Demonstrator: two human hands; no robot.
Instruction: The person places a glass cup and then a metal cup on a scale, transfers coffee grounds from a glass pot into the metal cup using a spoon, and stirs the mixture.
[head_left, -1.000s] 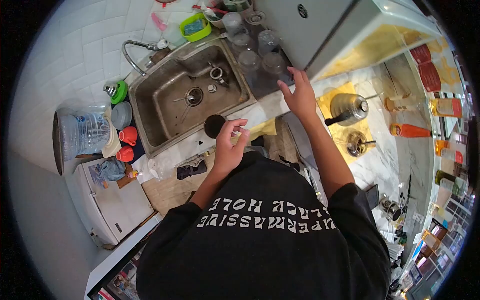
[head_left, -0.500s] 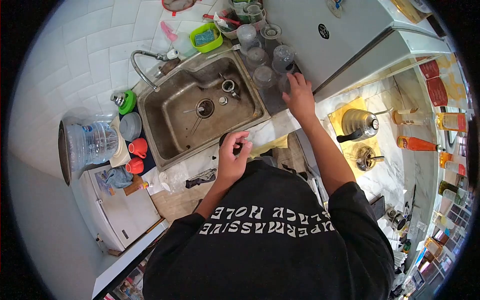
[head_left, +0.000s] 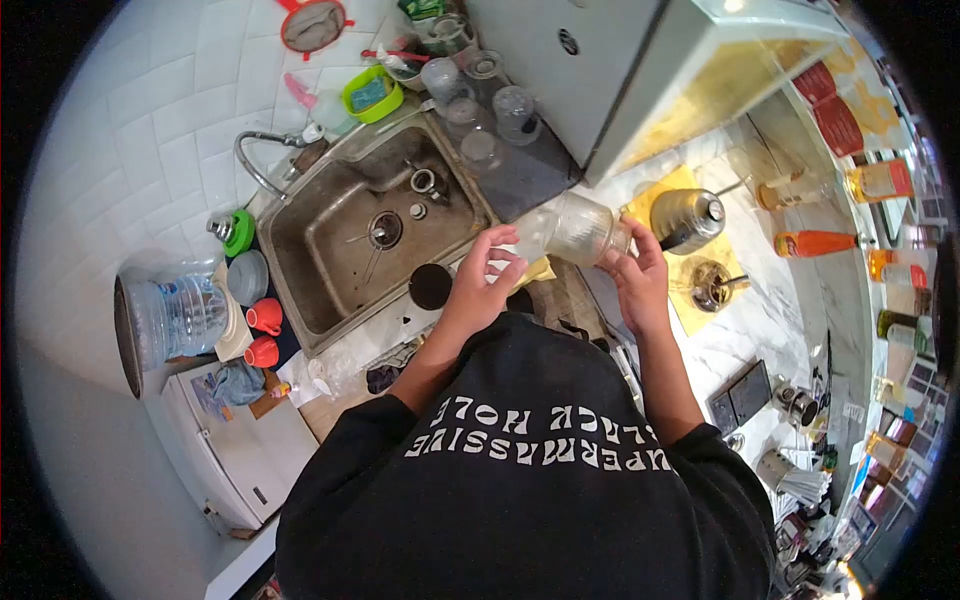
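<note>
Count recorded: clear vessels (head_left: 583, 228), at least six; red cups (head_left: 264, 316), two; sink (head_left: 330, 275), gooseneck kettle (head_left: 685, 218), red-rimmed strainer (head_left: 313, 28), large water bottle (head_left: 190, 310), one each.

Mugs (head_left: 264, 316) sit left of the sink (head_left: 325, 250), glasses (head_left: 480, 148) right of it on a mat (head_left: 540, 185); farther right, kettle (head_left: 687, 220) and jar (head_left: 711, 286) share one cloth (head_left: 690, 318) (the jar nearer the wearer).

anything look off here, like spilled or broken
A dark fleck sits on the pale strip beside the sink, near the round black item, perhaps a bit of spill. Nothing looks clearly broken.
</note>
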